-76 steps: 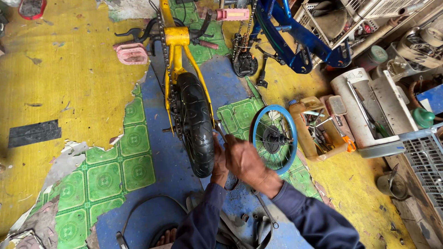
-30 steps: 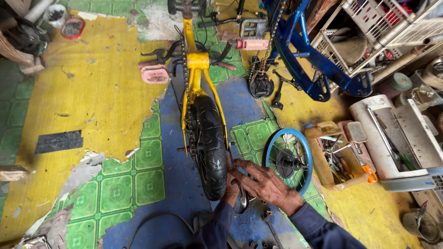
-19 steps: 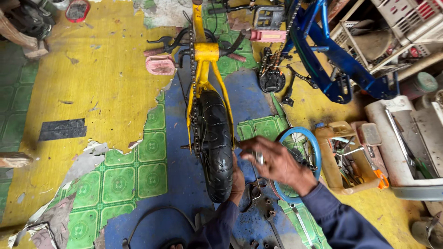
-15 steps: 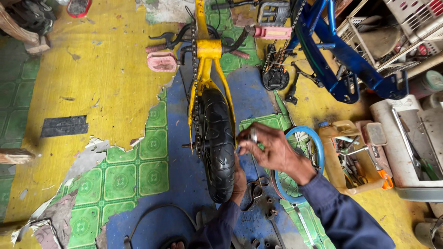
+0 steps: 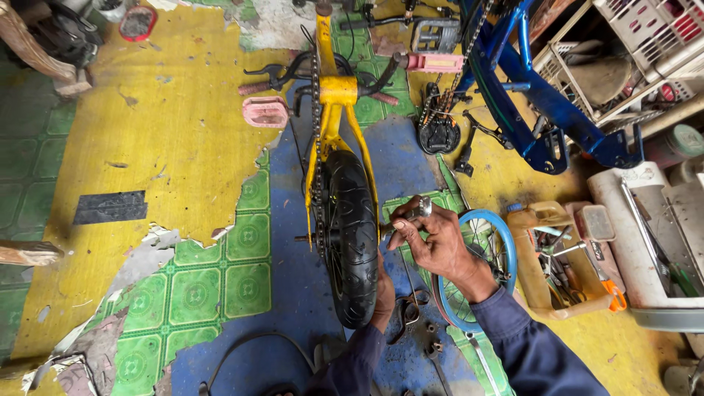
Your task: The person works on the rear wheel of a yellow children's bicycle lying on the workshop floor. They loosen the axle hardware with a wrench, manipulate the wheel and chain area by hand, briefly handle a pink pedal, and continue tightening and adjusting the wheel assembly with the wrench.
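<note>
Change since earlier frames: right hand [image 5: 433, 238] is raised from low beside the tyre to the axle on the wheel's right side; the view is shifted so the yellow frame sits more central.
Right hand: fingers are curled closed around a metal tool [image 5: 419, 207], a socket or wrench of a kind that cannot be told, held against the right end of the rear axle.
Left hand [image 5: 383, 293]: mostly hidden behind the tyre; it is pressed against the lower right edge of the tyre, and finger spread cannot be told.
Rear wheel [image 5: 352, 235]: black tyre, seated upright between the stays of the yellow bicycle frame [image 5: 337, 92]; chain [image 5: 316, 147] is run along its left side.
Axle stub [image 5: 302, 238]: seen projecting on the wheel's left side.
Blue-rimmed wheel [image 5: 488, 242]: laid flat on the floor, just beside and partly under the right forearm.
Pink pedal [image 5: 265, 111]: lying left of the frame.
Blue bicycle frame [image 5: 528, 88]: lying upper right, well apart from the hands.
Tool tray [image 5: 561, 268]: right of the blue-rimmed wheel, filled with hand tools.
Floor [image 5: 169, 147]: worn yellow and blue paint over green patterned tiles.
</note>
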